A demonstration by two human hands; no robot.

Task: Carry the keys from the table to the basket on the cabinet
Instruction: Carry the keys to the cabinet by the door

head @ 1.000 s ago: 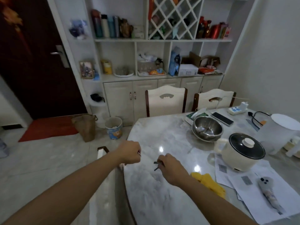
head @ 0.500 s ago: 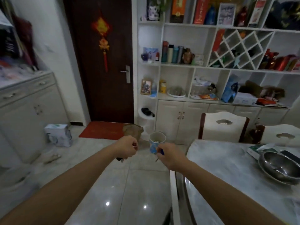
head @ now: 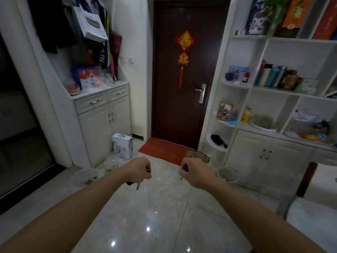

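My left hand (head: 139, 168) is closed on a bunch of keys (head: 138, 185), a dark fob and a metal key hanging below the fist. My right hand (head: 194, 171) is closed on a blue-headed key (head: 186, 168) whose metal tip pokes out underneath. Both hands are held out over the tiled floor. The white cabinet (head: 102, 123) stands at the left wall. On its top, at the near end, sits a small reddish basket (head: 73, 89), blurred. It is well ahead and to the left of my hands.
A dark door (head: 182, 79) with a red mat (head: 163, 150) is straight ahead. A white box (head: 121, 145) stands on the floor by the cabinet. White shelving (head: 273, 106) fills the right side, with a bin (head: 227, 174) and a chair (head: 308, 179) near my right arm.
The view has swung left from the table to the door and the left cabinet. Both hands have left the table, each still holding its keys.
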